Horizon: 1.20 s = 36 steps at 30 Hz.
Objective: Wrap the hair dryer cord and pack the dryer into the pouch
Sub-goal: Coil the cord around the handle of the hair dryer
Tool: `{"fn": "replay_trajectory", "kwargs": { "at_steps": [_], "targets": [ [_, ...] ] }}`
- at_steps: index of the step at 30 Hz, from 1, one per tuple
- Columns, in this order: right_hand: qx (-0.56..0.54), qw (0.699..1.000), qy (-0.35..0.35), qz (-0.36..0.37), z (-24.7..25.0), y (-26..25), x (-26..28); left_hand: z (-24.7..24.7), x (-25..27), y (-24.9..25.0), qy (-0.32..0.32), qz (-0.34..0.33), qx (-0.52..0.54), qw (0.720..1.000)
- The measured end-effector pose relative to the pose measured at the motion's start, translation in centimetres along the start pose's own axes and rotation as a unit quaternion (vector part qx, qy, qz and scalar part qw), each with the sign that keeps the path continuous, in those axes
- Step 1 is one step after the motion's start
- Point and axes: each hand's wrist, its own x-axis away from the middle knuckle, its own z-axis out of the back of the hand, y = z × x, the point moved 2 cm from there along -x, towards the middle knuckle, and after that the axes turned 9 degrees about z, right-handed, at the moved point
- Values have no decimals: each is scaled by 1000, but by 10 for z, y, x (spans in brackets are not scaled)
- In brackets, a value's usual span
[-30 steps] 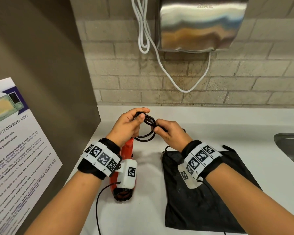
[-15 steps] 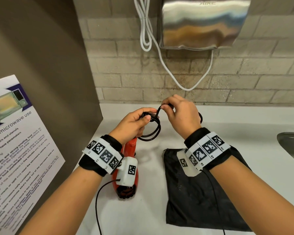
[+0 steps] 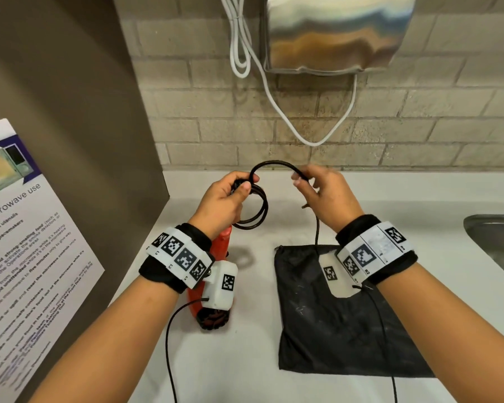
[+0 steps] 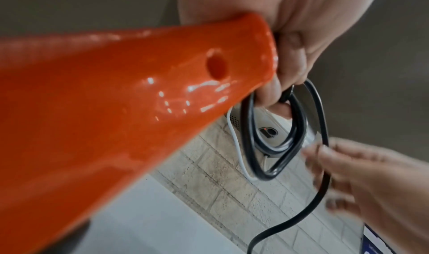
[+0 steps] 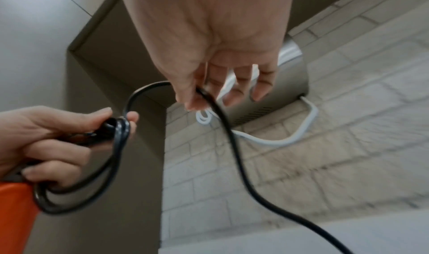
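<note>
An orange hair dryer (image 3: 221,251) lies on the white counter (image 3: 245,359) under my left wrist and fills the left wrist view (image 4: 116,111). Its black cord (image 3: 255,212) is gathered into a few loops at the end of the handle. My left hand (image 3: 246,184) grips those loops (image 4: 274,147) between thumb and fingers. From there the cord arcs over to my right hand (image 3: 298,180), which pinches it (image 5: 197,100) between thumb and forefinger. The rest of the cord (image 5: 232,147) hangs down toward the counter. A black drawstring pouch (image 3: 332,330) lies flat under my right forearm.
A steel hand dryer (image 3: 338,33) with a white cable (image 3: 274,106) hangs on the brick wall above. A brown partition (image 3: 70,112) carrying a microwave poster (image 3: 26,242) closes off the left. A steel sink (image 3: 495,242) sits at the right edge.
My right hand rose from beside the left hand, then swung out to the right, drawing a fresh arc of cord. The left hand kept its hold on the loops.
</note>
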Motion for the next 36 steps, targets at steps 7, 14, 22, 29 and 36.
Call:
{"fn": "replay_trajectory", "kwargs": {
  "at_steps": [7, 14, 22, 29, 36],
  "targets": [
    [82, 931, -266, -237, -29, 80, 66, 8, -1, 2, 33, -6, 20, 999],
    [215, 834, -408, -304, -55, 110, 98, 16, -9, 6, 46, -14, 30, 998],
    [222, 826, -404, -323, -59, 121, 101, 17, -11, 4, 44, -15, 47, 998],
    [-16, 939, -117, -323, -50, 99, 70, 8, -11, 3, 32, 3, 57, 998],
    [-428, 861, 85, -259, -22, 21, 30, 0, -16, 1, 34, 8, 56, 998]
  ]
}}
